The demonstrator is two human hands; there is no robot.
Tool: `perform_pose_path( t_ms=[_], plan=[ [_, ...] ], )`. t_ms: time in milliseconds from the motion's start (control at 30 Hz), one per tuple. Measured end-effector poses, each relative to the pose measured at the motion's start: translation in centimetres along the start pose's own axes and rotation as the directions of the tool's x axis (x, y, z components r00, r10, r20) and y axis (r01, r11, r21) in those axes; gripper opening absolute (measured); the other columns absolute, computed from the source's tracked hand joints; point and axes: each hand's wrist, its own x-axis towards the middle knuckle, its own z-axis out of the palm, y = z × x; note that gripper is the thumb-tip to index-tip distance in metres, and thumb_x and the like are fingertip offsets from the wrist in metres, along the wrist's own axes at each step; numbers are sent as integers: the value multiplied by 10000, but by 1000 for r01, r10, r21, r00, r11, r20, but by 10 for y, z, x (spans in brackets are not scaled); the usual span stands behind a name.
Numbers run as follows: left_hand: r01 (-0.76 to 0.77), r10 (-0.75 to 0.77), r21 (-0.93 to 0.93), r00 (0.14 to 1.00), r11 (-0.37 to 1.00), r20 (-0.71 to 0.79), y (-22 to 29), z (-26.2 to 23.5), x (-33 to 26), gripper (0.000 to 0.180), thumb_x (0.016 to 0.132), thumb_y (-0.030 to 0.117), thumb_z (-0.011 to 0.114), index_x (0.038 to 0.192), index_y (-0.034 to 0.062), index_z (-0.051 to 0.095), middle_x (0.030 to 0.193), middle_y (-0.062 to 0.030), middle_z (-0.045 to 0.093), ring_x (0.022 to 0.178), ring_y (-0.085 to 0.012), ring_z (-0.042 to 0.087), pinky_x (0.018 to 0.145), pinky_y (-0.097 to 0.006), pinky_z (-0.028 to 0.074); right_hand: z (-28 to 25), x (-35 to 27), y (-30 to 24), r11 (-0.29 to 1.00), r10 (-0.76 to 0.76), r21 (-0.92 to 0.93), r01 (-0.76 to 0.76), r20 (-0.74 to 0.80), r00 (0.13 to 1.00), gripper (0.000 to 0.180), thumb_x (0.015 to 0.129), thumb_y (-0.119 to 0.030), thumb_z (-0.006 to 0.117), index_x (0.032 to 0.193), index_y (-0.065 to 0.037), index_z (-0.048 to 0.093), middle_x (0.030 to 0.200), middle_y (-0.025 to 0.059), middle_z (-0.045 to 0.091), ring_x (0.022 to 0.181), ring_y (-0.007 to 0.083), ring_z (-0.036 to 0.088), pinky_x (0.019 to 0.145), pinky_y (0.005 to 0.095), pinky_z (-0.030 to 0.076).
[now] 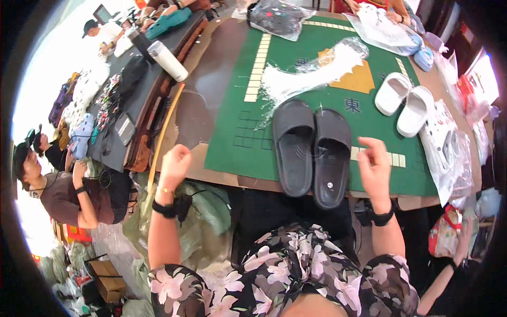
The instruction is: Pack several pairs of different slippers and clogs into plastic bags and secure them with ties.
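A pair of black slide sandals [294, 153] lies side by side at the near edge of the table, toes away from me. A thin clear strand seems to run between them. My left hand [177, 165] is raised left of the sandals, apart from them, its fingers curled closed. On the other side my right hand [374, 165] hovers close to the right sandal with fingers bent together. Whether either hand holds something small, I cannot make out. Beyond the sandals, a bundle of thin white plastic strands [296, 80] spreads from a clear bag.
Under these lies a green mat [227, 153]. White slides [413, 105] and bagged white clogs [446, 142] sit right. A bag of dark shoes [277, 20] is at the far edge. A white bottle [168, 61] stands on the left table. Other people work around.
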Motion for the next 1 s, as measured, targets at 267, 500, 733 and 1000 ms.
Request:
perform_pose_path(
  t_ms=[267,500,733,1000],
  plan=[
    [-733,713,-91,613,674,340,170,53,-75,114,807,131,604,783,65,515,642,-112,570,588,-303,615,537,-413,493,47,-29,-69,941,-325,133,313,618,716,479,862,-119,641,1321,-98,502,904,143,645,815,352,644,695,439,531],
    [-836,753,134,540,533,376,163,48,-71,119,731,116,637,772,111,526,669,-36,553,619,-208,622,548,-348,500,17,-38,-20,953,-233,-54,297,496,836,177,854,-141,657,1012,-63,647,888,123,669,822,320,658,716,415,537],
    [-854,777,217,521,473,353,141,61,-55,123,723,123,634,795,115,535,704,-26,524,653,-189,594,586,-335,493,-13,-62,-16,950,-164,-133,282,555,815,84,841,-158,666,869,-79,656,791,99,656,753,303,648,667,407,523],
    [-923,842,104,382,371,381,151,99,-36,136,749,142,620,848,119,531,732,-26,514,716,-203,582,652,-350,492,5,-91,-31,943,-263,30,331,675,689,110,845,-180,660,822,-76,632,751,88,637,718,277,647,622,387,516]
  ],
)
